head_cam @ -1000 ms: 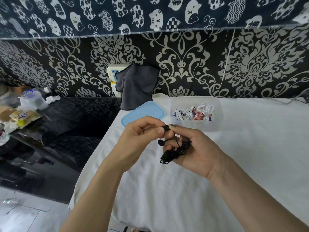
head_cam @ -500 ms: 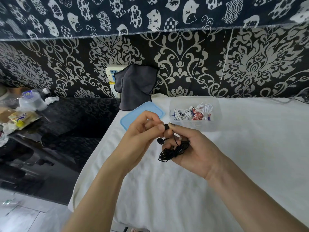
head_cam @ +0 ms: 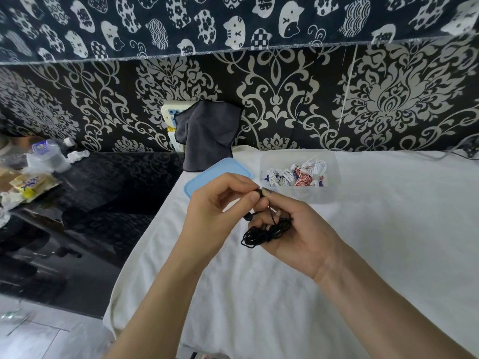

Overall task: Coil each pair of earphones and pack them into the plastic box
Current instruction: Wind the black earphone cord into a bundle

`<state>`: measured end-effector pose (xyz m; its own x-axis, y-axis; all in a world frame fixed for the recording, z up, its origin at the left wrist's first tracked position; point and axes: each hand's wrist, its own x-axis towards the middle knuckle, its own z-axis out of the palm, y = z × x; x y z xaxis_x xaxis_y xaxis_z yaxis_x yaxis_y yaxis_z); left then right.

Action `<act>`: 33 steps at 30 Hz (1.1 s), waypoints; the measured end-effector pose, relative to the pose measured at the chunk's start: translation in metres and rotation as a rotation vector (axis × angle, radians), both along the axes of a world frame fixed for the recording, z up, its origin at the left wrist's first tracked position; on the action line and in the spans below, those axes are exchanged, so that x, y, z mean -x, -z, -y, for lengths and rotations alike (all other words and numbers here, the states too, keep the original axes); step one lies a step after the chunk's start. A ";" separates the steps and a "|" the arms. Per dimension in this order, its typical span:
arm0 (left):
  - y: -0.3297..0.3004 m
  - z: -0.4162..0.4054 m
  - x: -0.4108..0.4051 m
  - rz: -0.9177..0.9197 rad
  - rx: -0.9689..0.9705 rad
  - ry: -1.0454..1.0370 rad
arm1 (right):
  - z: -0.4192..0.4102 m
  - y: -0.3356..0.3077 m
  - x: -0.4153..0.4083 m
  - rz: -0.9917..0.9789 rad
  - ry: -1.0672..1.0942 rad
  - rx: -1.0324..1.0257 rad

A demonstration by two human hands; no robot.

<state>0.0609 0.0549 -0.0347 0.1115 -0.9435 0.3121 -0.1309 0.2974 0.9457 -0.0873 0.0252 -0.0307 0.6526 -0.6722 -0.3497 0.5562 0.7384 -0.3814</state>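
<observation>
In the head view, the right hand (head_cam: 298,237) cradles the coiled black earphones (head_cam: 267,231) at centre so the loops hold, while the left hand (head_cam: 220,203) pinches an earbud end, likely to tuck it, the plastic box (head_cam: 298,195) waiting open at one o'clock.

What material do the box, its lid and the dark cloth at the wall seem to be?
Box: clear, slightly frosted plastic; the coiled earphones show through its wall. Lid: opaque light-blue plastic, smooth, with a moulded rim. Cloth: soft matt grey fabric, perhaps microfibre; it drapes in folds.
</observation>
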 end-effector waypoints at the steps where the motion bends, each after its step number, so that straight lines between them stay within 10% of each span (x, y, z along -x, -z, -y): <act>1: 0.000 0.000 0.001 -0.004 0.001 0.004 | 0.000 0.000 0.000 0.005 0.000 0.010; 15: -0.003 0.000 0.004 0.270 0.138 -0.041 | -0.003 0.004 -0.002 0.051 0.043 -0.001; 33: -0.009 -0.003 0.015 0.190 0.091 -0.029 | -0.003 0.008 0.003 0.079 0.036 0.064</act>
<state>0.0454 0.0582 -0.0256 0.0690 -0.9078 0.4137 -0.3139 0.3738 0.8728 -0.0899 0.0281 -0.0388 0.6515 -0.7149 -0.2539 0.6119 0.6931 -0.3811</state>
